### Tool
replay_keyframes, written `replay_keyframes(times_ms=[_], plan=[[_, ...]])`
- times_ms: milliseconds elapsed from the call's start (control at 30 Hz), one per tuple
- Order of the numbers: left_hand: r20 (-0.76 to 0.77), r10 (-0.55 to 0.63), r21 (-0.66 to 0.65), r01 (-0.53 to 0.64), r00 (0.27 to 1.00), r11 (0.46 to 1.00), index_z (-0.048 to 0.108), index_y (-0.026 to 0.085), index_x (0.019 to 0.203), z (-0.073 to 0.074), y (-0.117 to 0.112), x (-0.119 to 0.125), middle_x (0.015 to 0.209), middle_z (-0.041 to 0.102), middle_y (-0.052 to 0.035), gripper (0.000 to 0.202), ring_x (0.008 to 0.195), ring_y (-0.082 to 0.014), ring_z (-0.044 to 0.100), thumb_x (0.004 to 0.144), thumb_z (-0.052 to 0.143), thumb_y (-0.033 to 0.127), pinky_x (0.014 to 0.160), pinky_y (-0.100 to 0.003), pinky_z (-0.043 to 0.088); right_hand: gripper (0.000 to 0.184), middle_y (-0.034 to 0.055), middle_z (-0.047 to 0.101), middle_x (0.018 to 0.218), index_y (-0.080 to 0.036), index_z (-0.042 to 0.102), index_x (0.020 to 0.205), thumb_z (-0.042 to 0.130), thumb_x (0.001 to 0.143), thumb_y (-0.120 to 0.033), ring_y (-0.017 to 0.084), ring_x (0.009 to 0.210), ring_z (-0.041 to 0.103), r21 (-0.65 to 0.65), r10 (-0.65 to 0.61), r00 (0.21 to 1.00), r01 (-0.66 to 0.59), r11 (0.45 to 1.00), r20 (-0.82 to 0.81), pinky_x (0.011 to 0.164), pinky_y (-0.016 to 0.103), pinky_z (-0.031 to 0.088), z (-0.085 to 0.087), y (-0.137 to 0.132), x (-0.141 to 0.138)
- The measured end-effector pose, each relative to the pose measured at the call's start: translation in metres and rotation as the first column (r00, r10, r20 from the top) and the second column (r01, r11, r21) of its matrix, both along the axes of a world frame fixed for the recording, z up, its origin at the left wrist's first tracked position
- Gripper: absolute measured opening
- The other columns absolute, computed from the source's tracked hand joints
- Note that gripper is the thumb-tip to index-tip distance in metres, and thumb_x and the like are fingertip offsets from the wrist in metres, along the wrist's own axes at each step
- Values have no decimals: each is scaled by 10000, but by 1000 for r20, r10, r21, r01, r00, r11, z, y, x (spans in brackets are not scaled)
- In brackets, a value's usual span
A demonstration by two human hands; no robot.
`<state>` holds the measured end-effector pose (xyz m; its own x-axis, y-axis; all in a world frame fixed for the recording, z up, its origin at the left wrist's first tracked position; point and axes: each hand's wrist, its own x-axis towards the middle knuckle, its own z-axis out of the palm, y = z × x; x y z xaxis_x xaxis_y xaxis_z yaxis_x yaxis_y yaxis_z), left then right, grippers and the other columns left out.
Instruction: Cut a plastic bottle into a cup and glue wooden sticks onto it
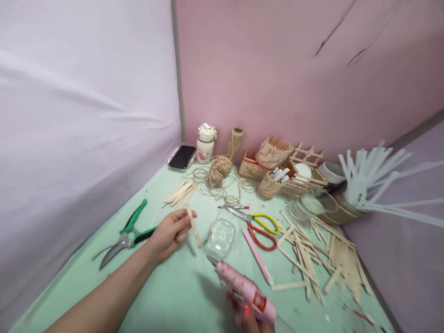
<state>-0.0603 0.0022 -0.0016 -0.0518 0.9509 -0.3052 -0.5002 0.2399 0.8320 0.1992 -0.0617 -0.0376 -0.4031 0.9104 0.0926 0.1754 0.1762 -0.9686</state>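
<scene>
My left hand (169, 232) is closed on a wooden craft stick (194, 226), pinching its upper end so the stick hangs down over the green table. My right hand (250, 322), mostly hidden at the bottom edge, grips a pink hot glue gun (243, 289) whose nozzle points up-left toward the stick's lower end, a short gap away. A clear plastic container (222, 236) lies on the table just right of the stick.
Green-handled pruning shears (129, 231) lie left of my hand. Scissors (258, 225) with yellow and red handles, a pink cutter (258, 257) and a scatter of craft sticks (322, 259) lie right. Twine balls (220, 170), woven stick baskets (270, 159), a phone (182, 157) and a jar of glue sticks (360, 185) line the back.
</scene>
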Motion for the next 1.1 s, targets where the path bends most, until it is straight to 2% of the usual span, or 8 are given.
replay_keyframes(times_ms=[133, 200, 267, 367, 467, 600, 800, 1100], plan=[[-12, -41, 145, 43, 999, 988, 656, 109, 823, 4, -7, 5, 509, 311, 86, 343, 439, -22, 204, 649, 801, 367, 397, -145, 159, 454, 58, 625, 672, -179, 699, 902, 424, 898, -540, 165, 558, 562, -5, -71, 990, 71, 997, -121, 531, 276, 487, -10, 0, -4], [6, -37, 208, 35, 999, 977, 663, 99, 815, 6, -9, 6, 551, 419, 51, 357, 481, -31, 338, 616, 826, 347, 426, -135, 262, 484, 42, 594, 669, -156, 679, 833, 412, 898, -554, 121, 502, 485, 14, -90, 984, 93, 996, -155, 458, 239, 413, -7, 3, -6], [27, -48, 243, 40, 998, 969, 672, 96, 817, 5, -12, 7, 674, 556, -4, 355, 587, -51, 482, 610, 833, 336, 548, -147, 409, 474, 35, 578, 683, -150, 662, 842, 405, 907, -543, 117, 536, 478, 42, -98, 979, 107, 993, -179, 451, 223, 373, 0, 4, -9], [49, -64, 234, 50, 997, 971, 681, 111, 839, 2, -14, 8, 769, 631, -29, 351, 703, -80, 581, 609, 836, 326, 692, -183, 483, 434, 65, 630, 807, -148, 656, 906, 407, 923, -503, 143, 666, 540, 84, -67, 977, 86, 993, -204, 563, 253, 438, 9, 2, -14], [33, -95, 226, 85, 995, 970, 681, 109, 833, 0, -13, 8, 759, 642, -30, 345, 690, -79, 589, 611, 835, 323, 699, -188, 490, 416, 82, 649, 866, -149, 651, 962, 415, 926, -490, 161, 733, 564, 115, -51, 981, 73, 991, -188, 624, 280, 469, 12, -1, -16], [-18, -159, 256, 158, 987, 954, 672, 104, 789, 0, -13, 7, 760, 629, -27, 330, 676, -76, 575, 609, 832, 330, 672, -181, 472, 430, 58, 615, 762, -152, 651, 877, 431, 911, -519, 148, 661, 550, 119, -76, 992, 87, 989, -100, 529, 243, 444, 12, -3, -15], [-200, -174, 309, 231, 964, 923, 687, 111, 793, -2, -12, 6, 732, 623, -27, 301, 639, -77, 534, 644, 792, 352, 650, -205, 425, 433, 36, 583, 694, -157, 644, 836, 447, 895, -538, 134, 583, 515, 120, -82, 996, 85, 989, -30, 462, 229, 394, 12, -5, -13], [-468, -164, 355, 355, 868, 865, 673, 110, 802, 1, -15, 5, 687, 588, -10, 280, 590, -71, 472, 701, 737, 362, 571, -208, 372, 464, 10, 518, 692, -153, 633, 822, 421, 899, -558, 114, 556, 450, 114, -56, 998, 56, 992, -5, 481, 237, 378, 8, -7, -15]])
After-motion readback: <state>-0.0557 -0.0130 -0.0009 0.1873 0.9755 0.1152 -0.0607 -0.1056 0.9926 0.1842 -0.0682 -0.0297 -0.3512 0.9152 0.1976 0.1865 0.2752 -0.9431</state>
